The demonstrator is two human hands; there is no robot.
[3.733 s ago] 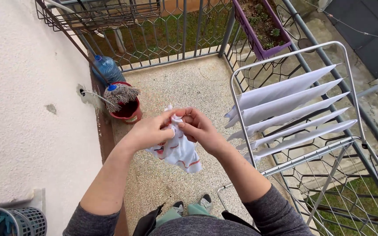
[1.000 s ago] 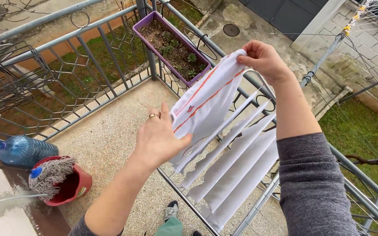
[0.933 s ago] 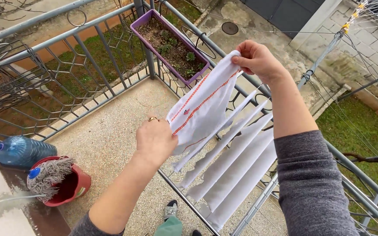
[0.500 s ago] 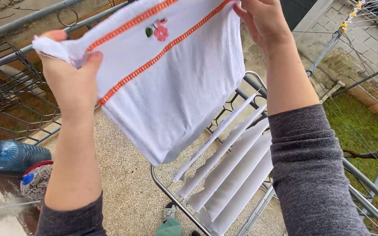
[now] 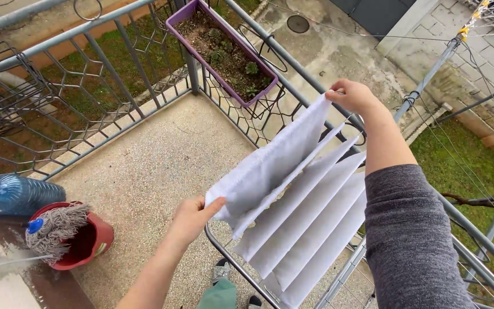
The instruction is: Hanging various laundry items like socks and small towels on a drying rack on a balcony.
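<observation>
One white cloth is stretched between the two hands over the top of the drying rack. Below it, four more white cloths hang on the rack in a row, each one folded over a bar, so five cloths are seen in all.

There is one red bucket on the balcony floor, and the grey stringy head of one mop rests in it, with the white handle going out to the left. One blue plastic water bottle lies on its side just beside the bucket. One long purple planter hangs at the metal railing; it holds dark soil and a few small green plants.

The left hand is closed on the near lower corner of the cloth, with the thumb on top and the fingers under the fabric. The right hand is closed in a narrow pinch on the far upper corner, close to the railing. The cloth is pulled flat and slanted between them, with its lower edge just over the first hanging cloth; I cannot tell if it already touches a bar. The right arm wears a grey sleeve. Below the rack, one shoe is seen on the floor.
</observation>
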